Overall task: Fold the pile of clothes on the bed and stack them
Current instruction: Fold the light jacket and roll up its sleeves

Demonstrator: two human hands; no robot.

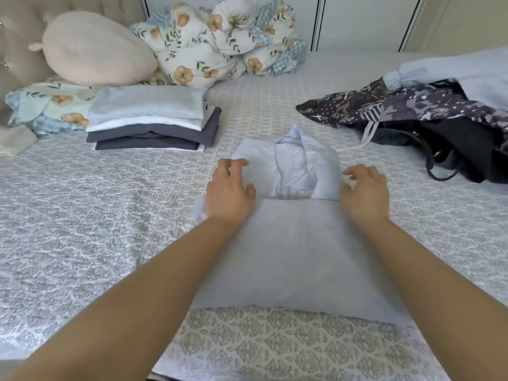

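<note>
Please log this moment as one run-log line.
step: folding shirt | left hand: on shirt | right hand: pinching edge | stack: started | pile: waiting

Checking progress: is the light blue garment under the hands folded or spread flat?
Partly folded: light blue garment has sides turned in, lower part doubled up.

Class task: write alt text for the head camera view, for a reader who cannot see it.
Two bare hands, left hand and right hand, rest on a half-folded pale blue shirt lying on a patterned bed. A stack of folded clothes sits at far left, and an unfolded pile of dark clothes lies at far right.
</note>
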